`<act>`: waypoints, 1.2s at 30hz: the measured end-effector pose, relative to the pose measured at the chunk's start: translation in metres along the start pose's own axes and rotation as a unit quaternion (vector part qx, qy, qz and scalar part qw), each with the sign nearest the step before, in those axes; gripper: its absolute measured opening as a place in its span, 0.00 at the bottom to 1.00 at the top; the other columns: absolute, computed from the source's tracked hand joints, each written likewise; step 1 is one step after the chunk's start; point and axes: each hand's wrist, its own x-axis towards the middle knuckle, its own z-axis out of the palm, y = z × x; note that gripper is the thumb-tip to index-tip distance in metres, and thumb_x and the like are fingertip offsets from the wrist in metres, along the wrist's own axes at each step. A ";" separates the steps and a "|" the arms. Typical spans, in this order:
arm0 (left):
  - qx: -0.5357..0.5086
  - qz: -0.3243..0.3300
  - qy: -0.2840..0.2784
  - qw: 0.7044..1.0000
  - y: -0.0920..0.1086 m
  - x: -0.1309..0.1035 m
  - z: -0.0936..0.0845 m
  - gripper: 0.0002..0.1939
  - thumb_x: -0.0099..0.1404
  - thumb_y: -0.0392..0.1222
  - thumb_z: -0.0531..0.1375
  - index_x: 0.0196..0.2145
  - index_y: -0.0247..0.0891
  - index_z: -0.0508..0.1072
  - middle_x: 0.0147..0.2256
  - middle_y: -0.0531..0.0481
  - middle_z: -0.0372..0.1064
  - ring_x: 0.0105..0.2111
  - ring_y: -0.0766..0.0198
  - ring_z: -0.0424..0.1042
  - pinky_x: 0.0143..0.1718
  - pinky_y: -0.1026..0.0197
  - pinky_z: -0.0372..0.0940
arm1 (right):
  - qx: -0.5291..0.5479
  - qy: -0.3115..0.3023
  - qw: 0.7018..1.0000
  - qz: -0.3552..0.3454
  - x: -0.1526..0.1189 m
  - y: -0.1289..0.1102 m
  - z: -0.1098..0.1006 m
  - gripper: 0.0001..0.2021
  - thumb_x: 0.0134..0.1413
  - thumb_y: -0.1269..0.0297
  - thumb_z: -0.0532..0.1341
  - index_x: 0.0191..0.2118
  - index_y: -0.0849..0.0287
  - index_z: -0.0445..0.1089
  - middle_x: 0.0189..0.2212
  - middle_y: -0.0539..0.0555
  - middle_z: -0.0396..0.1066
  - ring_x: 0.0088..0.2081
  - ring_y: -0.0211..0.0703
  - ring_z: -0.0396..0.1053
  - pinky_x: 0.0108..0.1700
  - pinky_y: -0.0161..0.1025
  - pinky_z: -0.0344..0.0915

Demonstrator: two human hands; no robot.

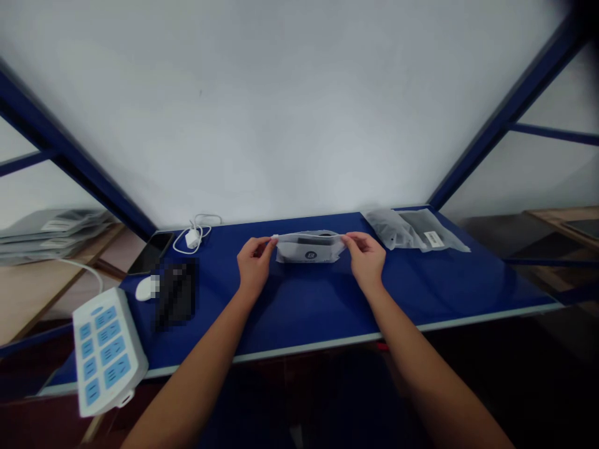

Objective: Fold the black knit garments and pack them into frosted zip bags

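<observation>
A frosted plastic bag (306, 251) with a small round dark logo stands near the middle of the blue table. Its top edge is pinched at the left corner by my left hand (255, 262), near a small white slider. At the right corner, the fingers of my right hand (367, 257) pinch the same edge. Between the hands the bag's mouth looks slightly parted, with something dark showing inside.
Other frosted bags (433, 231) lie at the table's back right. On the left are a white charger and cable (192, 238), a phone (152, 252), a white mouse (146, 289), a blurred black item (176, 294) and a power strip (108, 349). Stacked bags (51, 232) sit further left.
</observation>
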 end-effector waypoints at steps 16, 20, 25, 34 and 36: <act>-0.082 0.059 -0.076 0.992 0.012 -0.009 -0.008 0.08 0.62 0.45 0.64 0.35 0.40 0.78 0.35 0.47 0.76 0.36 0.60 0.73 0.44 0.59 0.66 | -0.282 -0.292 0.858 -0.316 -0.025 -0.097 0.060 0.09 0.62 0.61 0.60 0.47 0.46 0.74 0.46 0.50 0.76 0.52 0.51 0.67 0.66 0.64 0.34; -0.088 0.064 -0.091 0.990 0.014 -0.010 -0.012 0.08 0.64 0.45 0.61 0.35 0.40 0.78 0.34 0.47 0.75 0.36 0.60 0.73 0.43 0.60 0.65 | -0.290 -0.358 0.831 -0.312 -0.021 -0.093 0.083 0.05 0.62 0.62 0.61 0.40 0.49 0.75 0.37 0.49 0.78 0.46 0.48 0.70 0.65 0.64 0.36; -0.123 0.023 -0.079 0.989 0.015 -0.010 -0.014 0.08 0.65 0.46 0.60 0.33 0.40 0.76 0.33 0.49 0.73 0.34 0.60 0.71 0.41 0.60 0.65 | -0.301 -0.351 0.836 -0.296 -0.008 -0.083 0.075 0.05 0.61 0.62 0.61 0.37 0.50 0.75 0.35 0.49 0.79 0.44 0.47 0.71 0.64 0.65 0.34; -0.157 -0.035 -0.019 0.987 0.006 0.002 -0.027 0.07 0.63 0.46 0.61 0.34 0.40 0.74 0.30 0.52 0.70 0.30 0.64 0.69 0.33 0.66 0.63 | -0.343 -0.336 0.823 -0.305 0.028 -0.072 0.022 0.07 0.61 0.64 0.60 0.34 0.50 0.76 0.42 0.50 0.78 0.47 0.50 0.71 0.61 0.65 0.45; -0.164 -0.045 -0.020 0.985 0.005 0.003 -0.027 0.08 0.63 0.47 0.61 0.34 0.40 0.74 0.30 0.52 0.70 0.29 0.65 0.68 0.31 0.67 0.62 | -0.333 -0.352 0.824 -0.293 0.035 -0.068 0.011 0.07 0.61 0.63 0.60 0.36 0.52 0.76 0.40 0.52 0.79 0.44 0.49 0.73 0.57 0.58 0.57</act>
